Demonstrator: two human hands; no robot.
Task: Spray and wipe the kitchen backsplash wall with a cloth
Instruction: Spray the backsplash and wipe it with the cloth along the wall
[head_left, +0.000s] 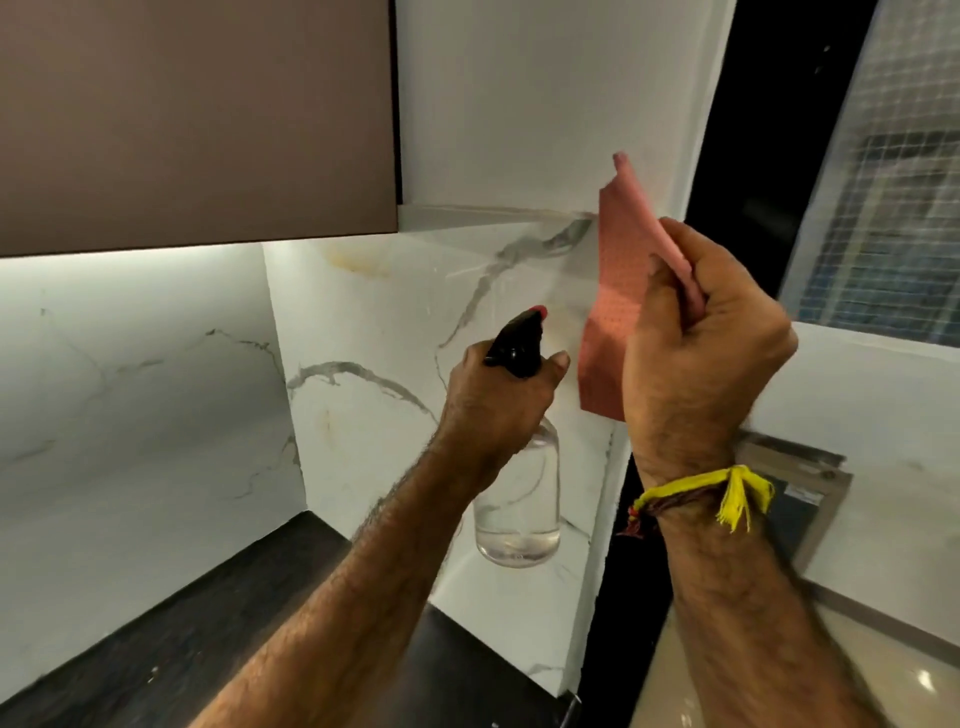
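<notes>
The backsplash (363, 322) is white marble with grey veins, meeting in a corner under the cabinet. My left hand (493, 400) grips the neck of a clear spray bottle (519, 499) with a black trigger head and a red nozzle tip, aimed at the right marble panel. A faint mist streak shows on the wall ahead of the nozzle. My right hand (696, 343) is closed on a pink cloth (613, 291), held up near the panel's right edge; the cloth hangs loose, and I cannot tell whether it touches the wall.
A brown upper cabinet (197, 119) overhangs the wall at the top left, lit from beneath. A dark countertop (171, 629) runs below. A black frame and a meshed window (883, 171) stand to the right. A yellow thread is tied round my right wrist.
</notes>
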